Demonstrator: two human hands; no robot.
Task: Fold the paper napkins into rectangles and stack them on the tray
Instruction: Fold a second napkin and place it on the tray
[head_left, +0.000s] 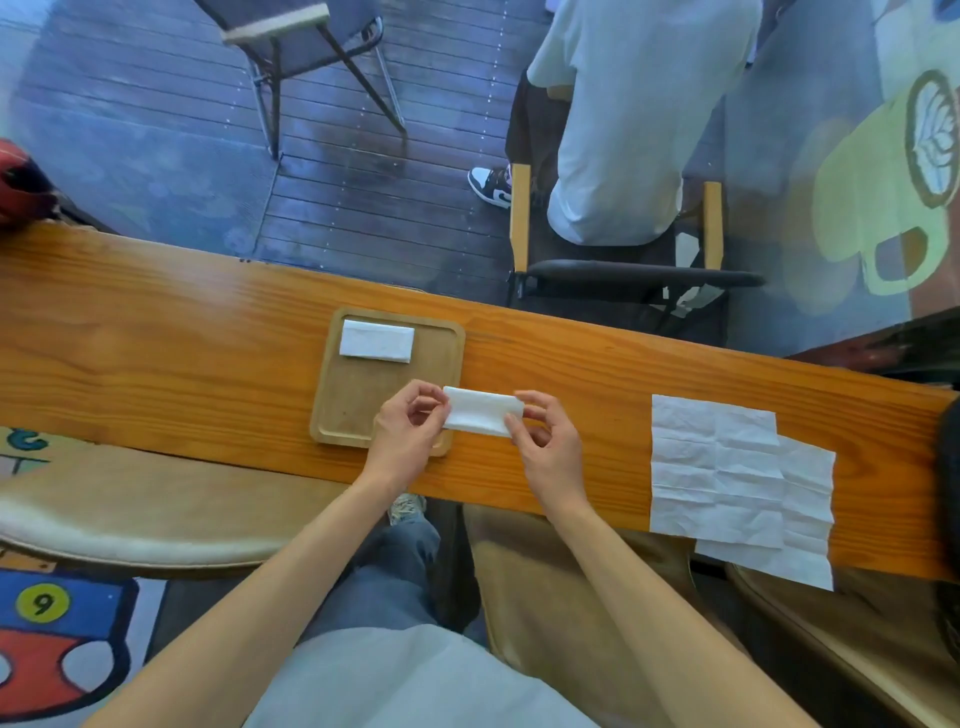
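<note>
The left hand (402, 423) and right hand (545, 441) each pinch one end of a folded napkin (480, 411), holding it over the near right corner of the tray (332, 415). One folded napkin, the stack (376, 340), already lies at the tray's far left. To do this well, keep both pinches light so the crease holds, carry the rectangle level over the stack, line up its long edges, then lower it and let go of both ends together. Two flat napkins (717, 467) wait overlapping on the right of the wooden worktop (156, 338). Beyond it are a dark plank floor, chairs and a seated person.
</note>
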